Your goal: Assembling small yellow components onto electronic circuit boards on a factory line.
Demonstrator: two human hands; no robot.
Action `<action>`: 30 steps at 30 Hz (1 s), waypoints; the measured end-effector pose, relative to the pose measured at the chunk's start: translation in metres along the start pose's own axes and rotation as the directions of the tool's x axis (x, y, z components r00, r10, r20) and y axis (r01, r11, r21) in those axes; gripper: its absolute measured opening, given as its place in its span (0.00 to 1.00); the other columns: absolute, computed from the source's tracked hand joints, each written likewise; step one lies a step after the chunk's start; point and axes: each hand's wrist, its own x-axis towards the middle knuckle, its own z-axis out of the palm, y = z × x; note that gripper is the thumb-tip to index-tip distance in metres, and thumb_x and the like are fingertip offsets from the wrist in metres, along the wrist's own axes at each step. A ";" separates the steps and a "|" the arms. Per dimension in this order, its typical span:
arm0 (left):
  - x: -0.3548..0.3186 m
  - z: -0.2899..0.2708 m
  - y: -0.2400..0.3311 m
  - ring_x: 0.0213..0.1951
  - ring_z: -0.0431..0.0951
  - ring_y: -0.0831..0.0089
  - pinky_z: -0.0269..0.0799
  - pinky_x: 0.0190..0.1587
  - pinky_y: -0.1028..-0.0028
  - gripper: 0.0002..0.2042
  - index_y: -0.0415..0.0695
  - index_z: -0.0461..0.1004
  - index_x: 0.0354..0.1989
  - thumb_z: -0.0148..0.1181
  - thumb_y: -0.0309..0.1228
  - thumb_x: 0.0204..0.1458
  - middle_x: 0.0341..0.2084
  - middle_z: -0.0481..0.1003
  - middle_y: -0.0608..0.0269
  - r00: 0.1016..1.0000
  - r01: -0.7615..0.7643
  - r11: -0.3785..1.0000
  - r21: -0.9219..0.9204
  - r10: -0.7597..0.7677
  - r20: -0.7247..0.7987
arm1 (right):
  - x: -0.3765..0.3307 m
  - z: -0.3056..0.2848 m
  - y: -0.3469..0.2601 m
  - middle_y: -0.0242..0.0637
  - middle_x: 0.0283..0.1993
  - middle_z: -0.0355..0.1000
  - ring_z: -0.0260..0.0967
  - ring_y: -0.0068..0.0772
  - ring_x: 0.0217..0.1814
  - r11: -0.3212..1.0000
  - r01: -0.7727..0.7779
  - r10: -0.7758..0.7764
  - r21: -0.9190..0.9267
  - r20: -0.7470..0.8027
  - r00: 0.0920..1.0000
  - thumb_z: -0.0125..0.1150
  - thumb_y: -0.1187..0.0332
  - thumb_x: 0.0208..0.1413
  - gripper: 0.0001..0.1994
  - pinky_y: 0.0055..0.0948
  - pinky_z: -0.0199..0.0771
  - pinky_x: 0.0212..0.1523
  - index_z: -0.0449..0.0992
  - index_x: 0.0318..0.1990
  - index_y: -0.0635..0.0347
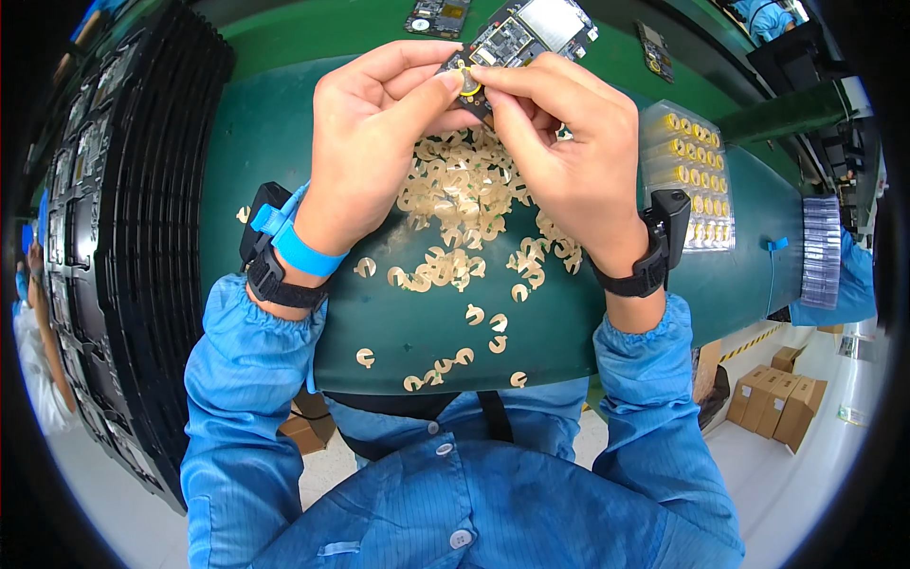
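My left hand (365, 133) grips the near end of a dark circuit board (517, 47), its thumb lying beside a small round coin cell with a yellow rim (469, 83). My right hand (583, 142) is closed in a pinch, its index fingertip and thumb at the right edge of that coin cell. Whether the cell is fixed to the board cannot be seen. Beneath both hands, many cream-coloured notched discs (464, 190) lie in a loose heap on the green mat (408, 332), with several strays toward the near edge.
A clear tray (728, 223) of yellow-rimmed round cells stands to the right. Tall stacked black trays (133, 237) rise at the left. Other circuit boards (436, 17) lie at the back, one (655, 52) further right. Stacked clear trays (821, 251) stand far right; cardboard boxes (777, 403) are on the floor.
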 end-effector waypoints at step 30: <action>0.009 -0.011 -0.004 0.41 0.84 0.71 0.85 0.44 0.74 0.11 0.31 0.74 0.51 0.61 0.19 0.61 0.42 0.82 0.53 0.980 -0.094 0.990 -0.103 0.074 -0.185 | 0.005 0.016 0.005 0.21 0.27 0.71 0.61 0.06 0.25 0.788 -0.507 0.537 0.350 0.015 0.844 0.69 0.70 0.62 0.09 0.14 0.57 0.22 0.78 0.41 0.68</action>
